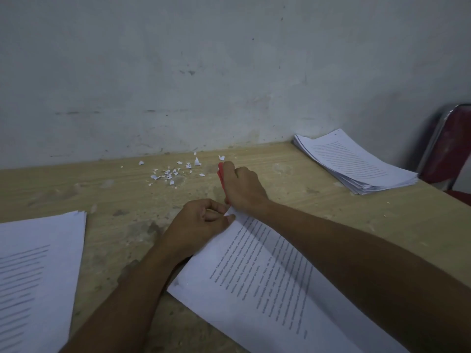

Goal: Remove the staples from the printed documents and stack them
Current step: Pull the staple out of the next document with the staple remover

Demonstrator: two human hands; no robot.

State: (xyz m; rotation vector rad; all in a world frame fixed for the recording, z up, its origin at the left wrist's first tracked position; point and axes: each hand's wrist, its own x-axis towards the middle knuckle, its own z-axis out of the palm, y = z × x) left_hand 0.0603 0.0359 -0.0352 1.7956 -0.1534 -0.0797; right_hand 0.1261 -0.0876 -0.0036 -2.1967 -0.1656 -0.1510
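Diagonally, document [254, 289] points at left hand [198, 220]; right hand [243, 189] grips red tool [221, 178].

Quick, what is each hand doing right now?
Left hand: pinches the top corner of the printed document.
Right hand: grips a red tool at that corner.

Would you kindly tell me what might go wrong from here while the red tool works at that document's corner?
The red tool in the right hand works right beside the left hand, which pinches a corner of the document; a slip might nick a finger. The corner may tear: paper scraps already litter the table. The far stack lies fanned near the table's edge and might slide off.
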